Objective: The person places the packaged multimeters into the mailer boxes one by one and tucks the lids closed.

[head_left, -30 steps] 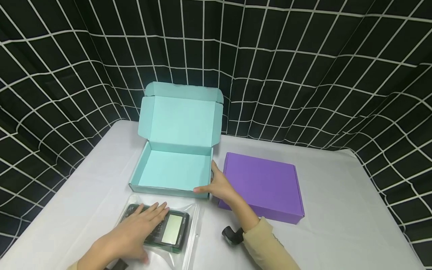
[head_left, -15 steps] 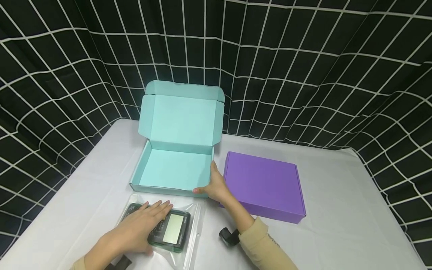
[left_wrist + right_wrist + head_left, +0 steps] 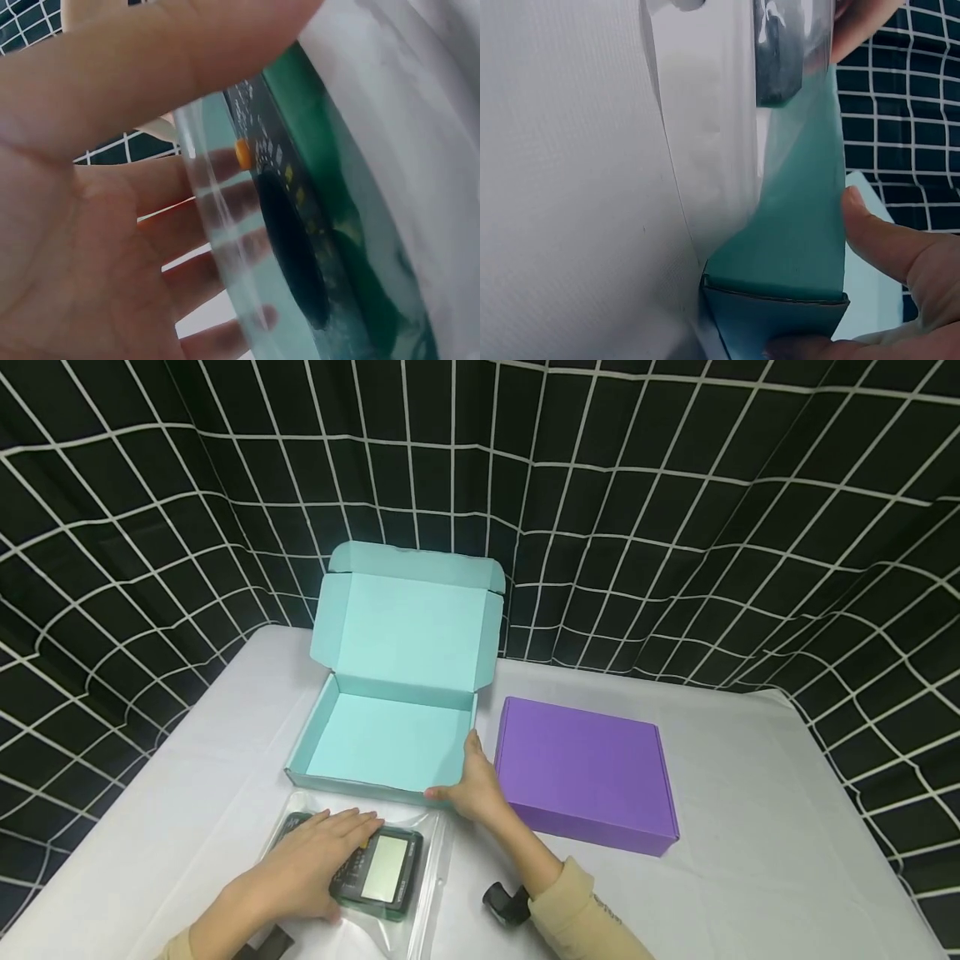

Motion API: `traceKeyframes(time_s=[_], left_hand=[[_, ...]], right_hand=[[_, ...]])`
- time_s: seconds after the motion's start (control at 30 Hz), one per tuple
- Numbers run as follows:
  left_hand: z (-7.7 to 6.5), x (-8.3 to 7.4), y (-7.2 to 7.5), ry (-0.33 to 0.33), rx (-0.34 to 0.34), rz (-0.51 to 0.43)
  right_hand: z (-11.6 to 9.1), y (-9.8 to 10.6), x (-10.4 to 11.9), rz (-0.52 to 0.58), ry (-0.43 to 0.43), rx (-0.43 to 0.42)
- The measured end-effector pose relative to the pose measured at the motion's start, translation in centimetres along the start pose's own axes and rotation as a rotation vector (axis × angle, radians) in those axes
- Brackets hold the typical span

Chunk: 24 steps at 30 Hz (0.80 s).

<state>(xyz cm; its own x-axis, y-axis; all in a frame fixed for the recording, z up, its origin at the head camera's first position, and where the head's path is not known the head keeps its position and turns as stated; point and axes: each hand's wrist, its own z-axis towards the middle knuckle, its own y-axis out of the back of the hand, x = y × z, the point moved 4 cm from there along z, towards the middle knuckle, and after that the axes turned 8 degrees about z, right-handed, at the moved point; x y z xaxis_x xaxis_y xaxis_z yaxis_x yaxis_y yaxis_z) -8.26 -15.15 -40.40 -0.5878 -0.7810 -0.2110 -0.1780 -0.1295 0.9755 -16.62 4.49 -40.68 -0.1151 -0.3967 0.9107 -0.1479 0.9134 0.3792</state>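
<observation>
In the head view, a dark digital multimeter (image 3: 387,870) with a green surround and a pale screen lies in a clear zip bag (image 3: 423,906). My left hand (image 3: 300,868) spans it, thumb at the near side and fingers over the far side. The left wrist view shows the multimeter's dial (image 3: 292,247) and orange button (image 3: 243,154) beneath the palm, with the fingers seen through the plastic. My right hand (image 3: 480,789) holds the front right corner of an open teal box (image 3: 345,787), its thumb at the front wall and a finger along the right wall. The box's inside is bare.
A closed purple box (image 3: 588,772) lies just right of my right hand. Both boxes and the bag are on a white-covered table (image 3: 765,827). Behind the table hangs a black curtain (image 3: 637,527) with a white grid. The teal box's lid (image 3: 411,631) stands upright at the back.
The teal box has shifted and turned slightly, its lid moving a little rightward, with my right hand on its corner. My left hand has slid slightly right on the multimeter, thumb drawn against its near side.
</observation>
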Motion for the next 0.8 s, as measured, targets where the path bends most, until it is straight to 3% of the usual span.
traceKeyframes(time_s=[0.3,0.43,0.63,0.8], left_hand=[[0.2,0.24,0.26,-0.037,-0.084,0.06],[0.09,0.32,0.06,-0.032,-0.062,0.043],[-0.27,0.23,-0.52,-0.033,0.031,0.026],[-0.34,0.16,-0.46,-0.043,-0.031,0.073]], right_hand=[[-0.27,0.05,-0.05,0.004,0.026,-0.002],[-0.21,0.03,-0.13,-0.003,0.033,-0.008],[-0.23,-0.03,-0.17,-0.007,0.033,-0.004],[-0.21,-0.01,-0.19,-0.009,0.027,-0.007]])
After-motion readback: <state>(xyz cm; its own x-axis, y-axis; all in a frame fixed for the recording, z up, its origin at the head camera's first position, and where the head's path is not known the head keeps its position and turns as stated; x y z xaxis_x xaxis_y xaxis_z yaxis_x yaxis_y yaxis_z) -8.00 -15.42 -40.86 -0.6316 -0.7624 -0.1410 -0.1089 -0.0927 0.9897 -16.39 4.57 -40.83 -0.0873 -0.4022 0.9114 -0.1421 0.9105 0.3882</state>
